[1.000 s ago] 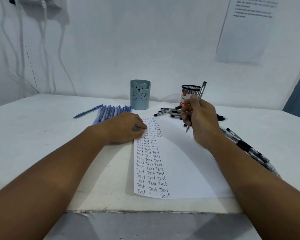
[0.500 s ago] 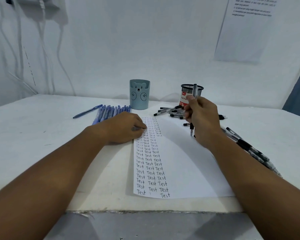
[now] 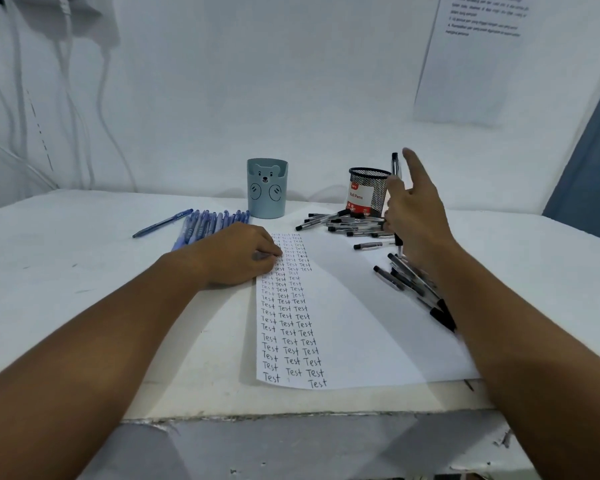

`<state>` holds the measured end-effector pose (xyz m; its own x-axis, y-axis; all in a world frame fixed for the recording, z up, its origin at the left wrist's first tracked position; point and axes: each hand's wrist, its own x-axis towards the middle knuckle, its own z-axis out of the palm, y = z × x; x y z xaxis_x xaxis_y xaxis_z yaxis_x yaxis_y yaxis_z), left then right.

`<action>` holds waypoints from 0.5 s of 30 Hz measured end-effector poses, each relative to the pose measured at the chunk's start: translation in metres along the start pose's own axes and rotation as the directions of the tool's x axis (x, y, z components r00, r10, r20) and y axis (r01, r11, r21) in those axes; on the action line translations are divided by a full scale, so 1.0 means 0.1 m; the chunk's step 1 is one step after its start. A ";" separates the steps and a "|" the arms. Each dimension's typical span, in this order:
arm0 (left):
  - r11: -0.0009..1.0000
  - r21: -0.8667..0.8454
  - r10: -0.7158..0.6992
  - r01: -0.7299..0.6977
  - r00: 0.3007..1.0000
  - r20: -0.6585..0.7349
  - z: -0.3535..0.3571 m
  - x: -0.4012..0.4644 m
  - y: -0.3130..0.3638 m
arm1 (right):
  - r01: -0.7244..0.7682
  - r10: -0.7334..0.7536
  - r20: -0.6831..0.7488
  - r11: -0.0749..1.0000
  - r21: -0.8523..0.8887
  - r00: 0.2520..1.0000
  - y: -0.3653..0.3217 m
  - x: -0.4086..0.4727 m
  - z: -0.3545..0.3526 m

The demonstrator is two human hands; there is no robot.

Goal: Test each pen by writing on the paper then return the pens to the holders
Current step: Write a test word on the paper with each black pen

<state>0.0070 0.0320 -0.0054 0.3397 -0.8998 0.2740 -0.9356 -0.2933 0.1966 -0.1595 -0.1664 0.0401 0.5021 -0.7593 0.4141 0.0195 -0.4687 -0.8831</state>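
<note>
beside the mesh holder (image 3: 369, 192) the right hand (image 3: 418, 220) pinches a black pen (image 3: 395, 174) upright, forefinger lifted. left hand (image 3: 238, 256) lies flat on the paper (image 3: 354, 323). better to firm the grip, then bring the tip to bare paper.

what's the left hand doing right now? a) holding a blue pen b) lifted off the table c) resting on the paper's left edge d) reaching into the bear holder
c: the left hand lies on the left edge of the paper, fingertips on the written columns, holding no pen.
</note>
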 end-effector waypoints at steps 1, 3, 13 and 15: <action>1.000 0.002 -0.001 0.001 1.000 -0.002 0.00 0.00 0.01 | 0.036 -0.032 0.035 0.990 -0.138 0.999 -0.03 0.02 -0.06; 1.000 0.011 -0.002 0.002 1.000 -0.001 0.00 0.00 0.01 | 0.129 -0.083 0.128 0.901 -0.415 0.988 -0.10 0.05 -0.16; 1.000 0.009 -0.009 0.008 1.000 0.017 -0.02 -0.03 0.03 | 0.220 0.008 0.288 0.625 -0.749 0.958 -0.04 0.03 -0.39; 1.000 0.015 -0.013 0.013 1.000 0.019 -0.03 -0.04 0.03 | 0.223 0.042 0.302 0.580 -0.784 0.952 -0.04 0.00 -0.40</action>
<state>0.0036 0.0353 -0.0034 0.3500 -0.9019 0.2531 -0.9325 -0.3097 0.1857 -0.1942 -0.1829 0.0521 0.7399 -0.6066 0.2909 -0.5544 -0.7947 -0.2469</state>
